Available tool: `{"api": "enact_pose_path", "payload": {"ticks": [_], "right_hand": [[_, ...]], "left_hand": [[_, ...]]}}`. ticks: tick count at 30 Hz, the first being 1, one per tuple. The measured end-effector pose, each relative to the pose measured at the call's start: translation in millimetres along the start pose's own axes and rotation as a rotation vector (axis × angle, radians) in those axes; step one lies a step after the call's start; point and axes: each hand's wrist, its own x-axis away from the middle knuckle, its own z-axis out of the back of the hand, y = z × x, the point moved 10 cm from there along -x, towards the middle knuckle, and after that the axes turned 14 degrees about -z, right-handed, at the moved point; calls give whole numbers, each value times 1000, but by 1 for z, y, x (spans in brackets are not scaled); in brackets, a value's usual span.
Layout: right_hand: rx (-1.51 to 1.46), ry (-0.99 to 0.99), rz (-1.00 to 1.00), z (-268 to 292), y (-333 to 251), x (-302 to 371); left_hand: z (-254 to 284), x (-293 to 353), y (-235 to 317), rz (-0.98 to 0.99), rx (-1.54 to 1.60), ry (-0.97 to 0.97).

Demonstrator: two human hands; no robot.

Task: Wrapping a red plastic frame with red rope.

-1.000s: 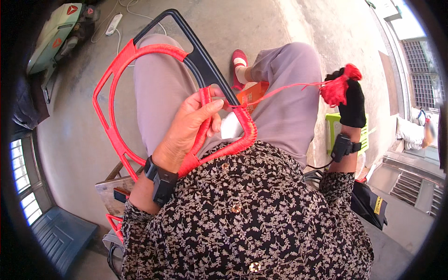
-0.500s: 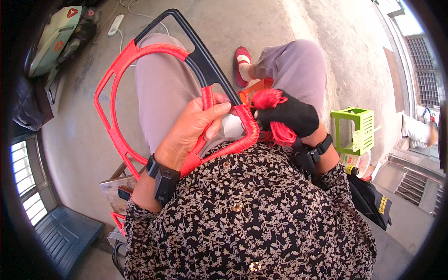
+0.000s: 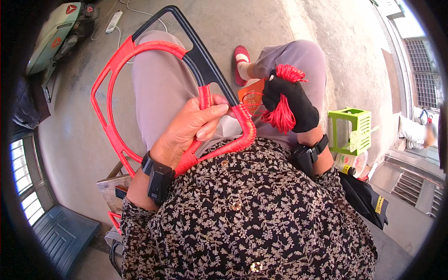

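Well, the black frame [image 3: 204, 65], partly wrapped red, is held over the lap [image 3: 157, 93], the fingers of the left hand [image 3: 193, 122] curled around an inner bar [image 3: 205, 95]. The gloved right hand [image 3: 293, 100] has its fingers closed on a bundle of red cord [image 3: 283, 116]. Those loose loops [image 3: 290, 73] could tangle if its hold slips; the wrapping [image 3: 247, 125] might slacken, I'd say, should the left fingers ease off.

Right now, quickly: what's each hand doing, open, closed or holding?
Left hand: closed around the red-wrapped frame.
Right hand, black-gloved: closed, holding the bundle of red cord.
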Motion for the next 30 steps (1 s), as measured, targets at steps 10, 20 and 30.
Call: {"api": "enact_pose_path", "payload": {"ticks": [10,20,30], "right_hand": [[676,-55,87,-67,4,15],[587,-42,92,-72,6,16],[420,17,-47,-67,20,-7]], "left_hand": [[3,5,34,-251,-350,163],[-46,52,67,-466,-1138,16],[-27,31,43,-391,-867,46]]}}
